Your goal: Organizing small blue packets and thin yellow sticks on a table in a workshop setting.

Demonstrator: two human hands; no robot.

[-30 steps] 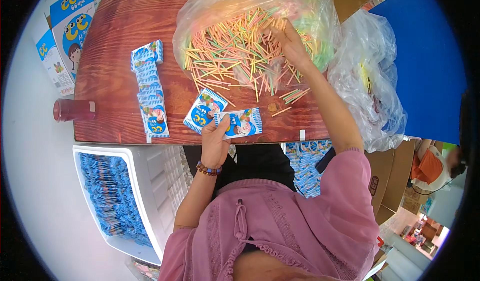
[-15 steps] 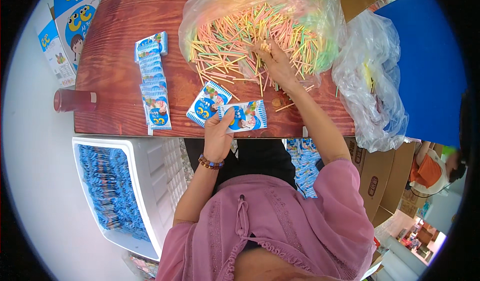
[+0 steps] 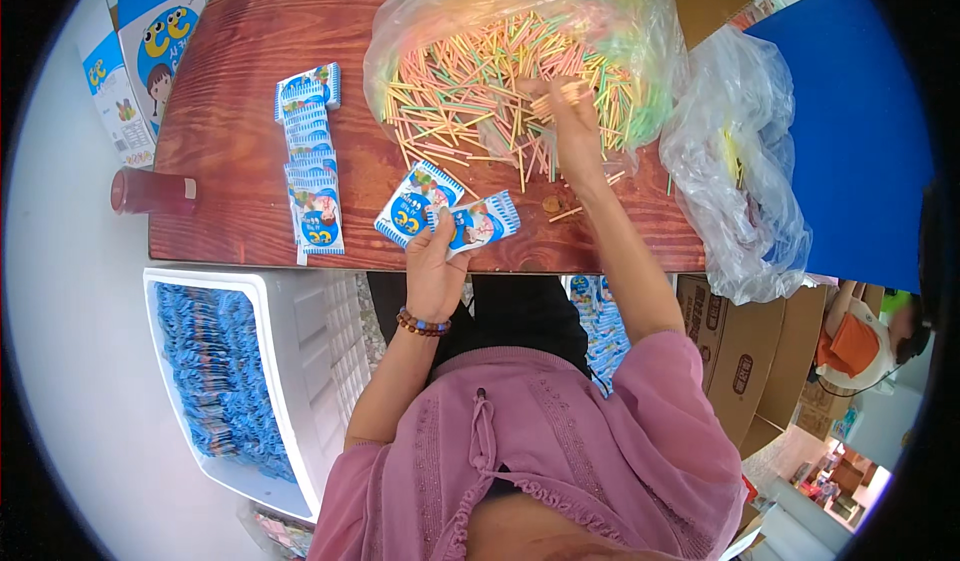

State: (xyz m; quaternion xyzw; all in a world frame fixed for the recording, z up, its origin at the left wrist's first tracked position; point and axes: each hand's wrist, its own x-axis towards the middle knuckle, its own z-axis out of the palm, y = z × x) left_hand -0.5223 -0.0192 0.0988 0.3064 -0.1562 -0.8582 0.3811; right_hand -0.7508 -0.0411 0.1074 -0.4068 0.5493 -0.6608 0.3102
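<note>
My left hand (image 3: 436,251) pinches a small blue-and-white packet (image 3: 485,223) near the table's front edge. Its right end tilts upward and away from me. Just left of it, and partly under it, another blue-and-white packet (image 3: 412,201) lies on the table. My right hand (image 3: 576,131) is over the mouth of a big clear plastic bag (image 3: 410,26), with its fingers closed around a small bunch of thin pastel sticks (image 3: 560,99). Pink, yellow and green loose sticks (image 3: 450,96) fill the bag and spill out of its front.
A row of overlapping packets (image 3: 310,151) lies on the wooden table (image 3: 230,91), left of my hands. A reddish jar (image 3: 150,191) is at the left edge. Below stands a white foam box (image 3: 290,361) of packets. Crumpled clear plastic (image 3: 735,181) hangs at the right, above cardboard boxes (image 3: 745,361).
My right hand has moved right across the pile, and the bunch of sticks in it now shows more. The packet in my left hand has turned from nearly level to tilted.
</note>
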